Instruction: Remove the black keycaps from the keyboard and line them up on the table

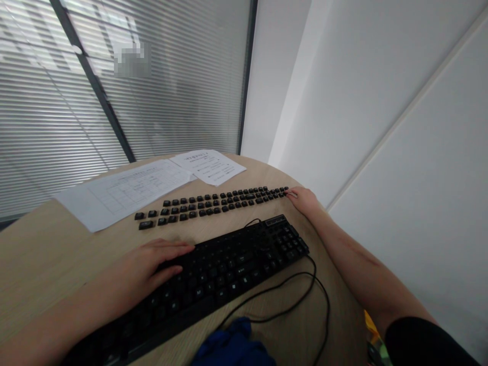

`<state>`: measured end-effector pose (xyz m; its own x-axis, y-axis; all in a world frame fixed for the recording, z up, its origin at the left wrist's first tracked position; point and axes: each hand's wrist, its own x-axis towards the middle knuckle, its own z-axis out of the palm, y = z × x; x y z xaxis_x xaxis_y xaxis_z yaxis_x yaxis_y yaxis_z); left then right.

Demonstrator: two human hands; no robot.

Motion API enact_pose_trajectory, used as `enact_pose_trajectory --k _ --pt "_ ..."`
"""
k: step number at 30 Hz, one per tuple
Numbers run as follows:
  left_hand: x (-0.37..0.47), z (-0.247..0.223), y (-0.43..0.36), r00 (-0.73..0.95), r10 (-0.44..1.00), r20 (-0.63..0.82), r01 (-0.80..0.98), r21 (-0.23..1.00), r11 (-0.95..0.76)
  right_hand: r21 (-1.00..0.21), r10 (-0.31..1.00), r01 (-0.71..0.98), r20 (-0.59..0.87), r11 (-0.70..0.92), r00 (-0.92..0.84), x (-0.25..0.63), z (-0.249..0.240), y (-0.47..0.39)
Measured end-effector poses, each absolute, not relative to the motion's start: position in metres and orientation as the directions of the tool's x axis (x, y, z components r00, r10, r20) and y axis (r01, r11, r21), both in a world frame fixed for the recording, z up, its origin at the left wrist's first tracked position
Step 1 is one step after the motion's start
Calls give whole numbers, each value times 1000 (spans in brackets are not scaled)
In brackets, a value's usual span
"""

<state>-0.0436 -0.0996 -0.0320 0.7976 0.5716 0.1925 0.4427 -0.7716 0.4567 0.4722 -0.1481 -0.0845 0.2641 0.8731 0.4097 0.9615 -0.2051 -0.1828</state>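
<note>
A black keyboard [229, 274] lies at a slant across the table, and several of its upper keys seem to lack caps, though the dark surface makes this hard to see. My left hand [160, 262] rests over the keyboard's left part, fingers stretched out and thumb apart, holding nothing. Beyond it, loose black keycaps [202, 205] stand in three long rows. At the far right end of those rows is my right hand [302, 197], its fingertips closed together around or against a small black keycap [286, 193]. The fingers partly hide that keycap.
Printed sheets of paper [141, 185] lie behind the rows on the wooden table [34, 259]. A black cable [328, 305] loops at the right front, near a bunched blue cloth [234, 348]. A white wall [400, 152] closes off the right side; a blind-covered window [190, 86] stands behind.
</note>
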Motion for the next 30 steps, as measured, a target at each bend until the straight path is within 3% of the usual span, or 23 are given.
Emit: enact_pose_trajectory --k 10,12,16,19,25,30 --pt "-45 -40 -89 844 525 107 436 434 -788 -367 672 922 652 -126 351 464 -65 -167" --pt "-45 -42 -86 844 528 92 444 433 -785 -484 603 871 671 -85 431 459 -55 -172" --pt "-48 -46 -83 846 530 67 455 429 -780 -742 526 653 620 150 583 438 -29 -188" --pt "-50 -42 -83 847 530 48 458 441 -772 -811 574 542 558 221 600 411 -15 -209" --pt "-50 -15 -91 794 608 14 530 475 -703 -949 763 242 307 202 569 364 -21 -240" --pt "-44 -16 -91 768 640 -15 566 484 -668 -962 861 226 242 153 448 354 -40 -237"
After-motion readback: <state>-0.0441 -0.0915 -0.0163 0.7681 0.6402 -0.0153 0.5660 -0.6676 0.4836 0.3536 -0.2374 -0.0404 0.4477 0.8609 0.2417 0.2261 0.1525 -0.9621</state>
